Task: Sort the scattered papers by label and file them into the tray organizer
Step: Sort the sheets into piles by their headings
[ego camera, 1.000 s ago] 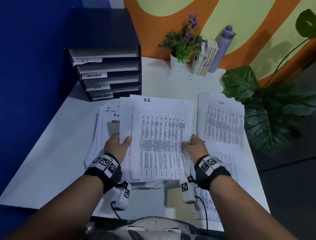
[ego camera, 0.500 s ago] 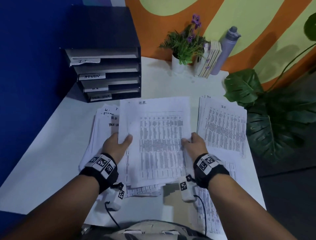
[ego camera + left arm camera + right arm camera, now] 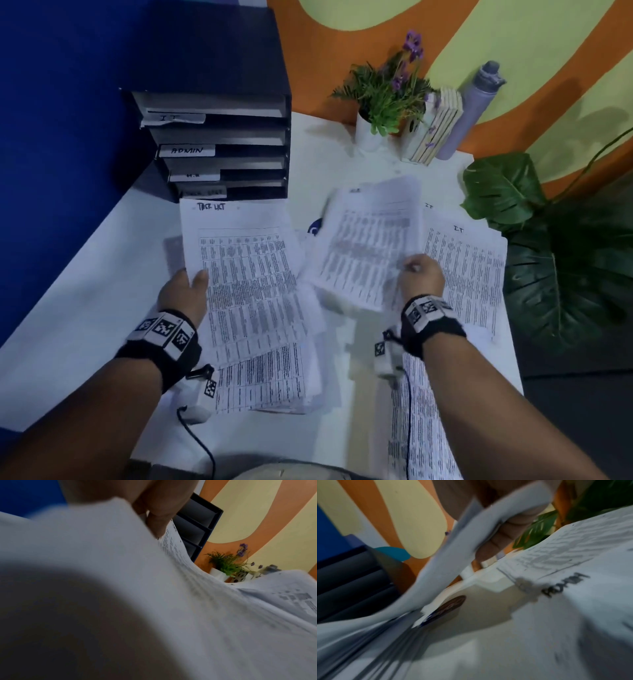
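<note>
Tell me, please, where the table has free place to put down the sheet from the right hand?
Bare table lies left of the left hand, toward the blue wall, and between the tray organizer and the white flower pot. The middle and right side are crowded with the paper stacks.

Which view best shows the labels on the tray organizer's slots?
The head view: the tray organizer faces the camera, with IT and ADMIN readable and the lower two blurred. The left wrist view shows only its slots edge-on; the right wrist view shows only dark, blurred trays.
</note>
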`<act>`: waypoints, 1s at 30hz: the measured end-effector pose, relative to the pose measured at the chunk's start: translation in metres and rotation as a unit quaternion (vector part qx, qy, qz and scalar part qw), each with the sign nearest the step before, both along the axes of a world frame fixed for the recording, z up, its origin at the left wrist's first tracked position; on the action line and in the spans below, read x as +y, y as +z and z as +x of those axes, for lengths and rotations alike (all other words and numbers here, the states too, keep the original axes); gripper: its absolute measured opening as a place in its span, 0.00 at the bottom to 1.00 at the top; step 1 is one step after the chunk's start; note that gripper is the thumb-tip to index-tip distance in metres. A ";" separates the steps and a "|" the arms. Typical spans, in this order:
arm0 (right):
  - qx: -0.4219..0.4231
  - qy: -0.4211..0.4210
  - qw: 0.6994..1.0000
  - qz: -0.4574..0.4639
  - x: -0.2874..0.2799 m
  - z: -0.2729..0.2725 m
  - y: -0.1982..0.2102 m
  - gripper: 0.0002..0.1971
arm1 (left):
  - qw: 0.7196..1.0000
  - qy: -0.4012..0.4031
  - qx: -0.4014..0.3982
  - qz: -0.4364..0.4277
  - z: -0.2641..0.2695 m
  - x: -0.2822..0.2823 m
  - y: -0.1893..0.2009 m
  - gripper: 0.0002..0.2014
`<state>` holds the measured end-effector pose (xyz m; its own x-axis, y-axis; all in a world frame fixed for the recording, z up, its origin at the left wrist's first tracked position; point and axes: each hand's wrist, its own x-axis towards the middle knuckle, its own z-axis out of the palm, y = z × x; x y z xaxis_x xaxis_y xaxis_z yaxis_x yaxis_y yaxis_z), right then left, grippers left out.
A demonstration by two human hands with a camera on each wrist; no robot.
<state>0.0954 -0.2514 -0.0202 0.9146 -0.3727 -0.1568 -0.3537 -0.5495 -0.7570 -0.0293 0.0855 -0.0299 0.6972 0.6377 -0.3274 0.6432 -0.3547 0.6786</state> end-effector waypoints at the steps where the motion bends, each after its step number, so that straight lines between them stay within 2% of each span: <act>1: 0.009 0.003 1.000 -0.015 -0.008 0.012 -0.001 0.18 | 1.000 0.007 0.008 -0.002 -0.003 0.005 -0.003 0.21; 5: 0.045 0.038 0.997 -0.053 -0.017 0.044 -0.014 0.22 | 0.999 0.035 0.033 0.001 -0.015 0.020 -0.009 0.22; 11: 0.078 0.082 0.990 -0.080 0.000 0.061 -0.032 0.26 | 0.997 0.042 0.058 0.002 -0.027 0.040 -0.016 0.19; 13: 0.098 0.097 0.985 -0.107 0.009 0.060 -0.031 0.30 | 0.996 0.044 0.069 -0.017 -0.029 0.047 -0.016 0.19; 15: 0.112 0.122 0.971 -0.172 0.021 0.052 -0.024 0.33 | 0.996 0.040 0.079 -0.030 -0.032 0.054 -0.016 0.21; 18: 0.054 0.142 0.962 -0.226 0.048 0.020 -0.009 0.29 | 0.994 0.045 0.076 -0.066 -0.033 0.060 -0.015 0.23; 20: 0.037 0.180 0.968 -0.171 0.070 -0.015 -0.002 0.24 | 0.990 0.056 0.057 -0.115 -0.034 0.062 -0.018 0.23; 21: 0.068 0.211 0.971 -0.094 0.081 -0.036 0.001 0.25 | 0.987 0.064 0.050 -0.142 -0.033 0.063 -0.019 0.24; 23: 0.176 0.274 0.944 0.051 0.099 -0.073 -0.001 0.32 | 0.978 0.079 0.030 -0.189 -0.034 0.064 -0.021 0.26; 25: 0.232 0.332 0.914 0.028 0.110 -0.094 -0.012 0.38 | 0.972 0.084 0.020 -0.216 -0.034 0.068 -0.029 0.29; 27: 0.231 0.349 0.907 -0.035 0.118 -0.101 -0.023 0.39 | 0.971 0.074 0.020 -0.228 -0.036 0.069 -0.033 0.32; 30: 0.207 0.357 0.909 -0.062 0.132 -0.104 -0.027 0.37 | 0.971 0.066 0.020 -0.229 -0.038 0.064 -0.020 0.27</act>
